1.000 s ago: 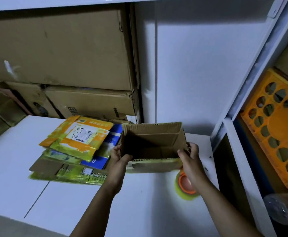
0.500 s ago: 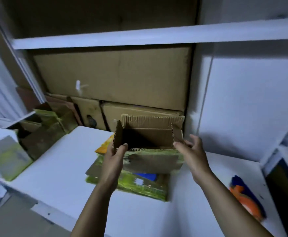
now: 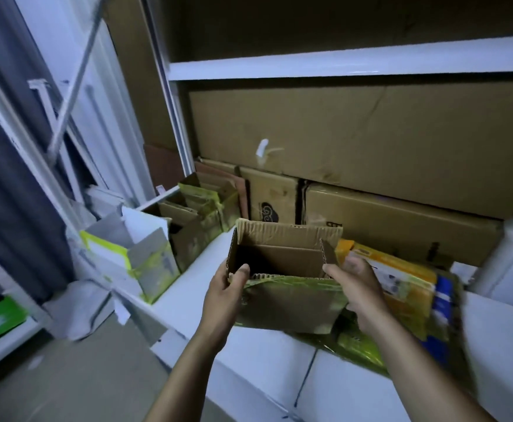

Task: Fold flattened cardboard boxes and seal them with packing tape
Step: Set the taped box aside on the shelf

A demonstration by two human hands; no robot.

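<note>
Open-topped corrugated box [image 3: 282, 269], rectangular, brown, yellow-green tape along near rim. Left hand [image 3: 223, 295] grips 9 o'clock wall; right hand [image 3: 357, 289] grips 3 o'clock wall.

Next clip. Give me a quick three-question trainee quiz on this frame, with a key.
1. True or false: the small brown corrugated cardboard box has its top open.
2. How many hands grip it? A none, B one, C two.
3. Fill in: the stack of flattened yellow and blue cartons lies to the box's ____ side.
Key: 1 true. 2 C, the left hand and the right hand. 3 right.
</note>
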